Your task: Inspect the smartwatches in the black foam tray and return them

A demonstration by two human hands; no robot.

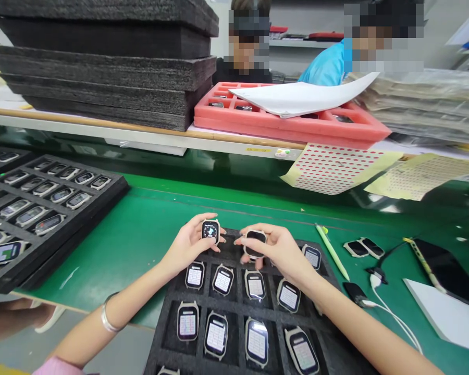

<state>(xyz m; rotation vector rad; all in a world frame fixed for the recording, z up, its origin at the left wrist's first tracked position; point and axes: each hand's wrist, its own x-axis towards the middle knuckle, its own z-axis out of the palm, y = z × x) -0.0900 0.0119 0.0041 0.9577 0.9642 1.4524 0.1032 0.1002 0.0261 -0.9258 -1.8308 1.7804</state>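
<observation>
My left hand (189, 244) holds a smartwatch body with a lit dial face (210, 230) upright over the far edge of a black foam tray (328, 344). My right hand (275, 249) grips a second watch body with a dark screen (255, 239) right beside it. Both hands have fingers closed round their watches. Below them, the tray's pockets hold several watch bodies with lit white screens (222, 280), lying face up in rows.
Another black tray of watches (74, 208) lies at the left on the green mat (148, 229). A green pen (332, 251), two loose watches (361, 248), a white cable (391, 310) and a dark tablet (445, 271) lie at the right. On the shelf behind are stacked black foam (109, 62) and a red tray (289, 122). Two people sit opposite.
</observation>
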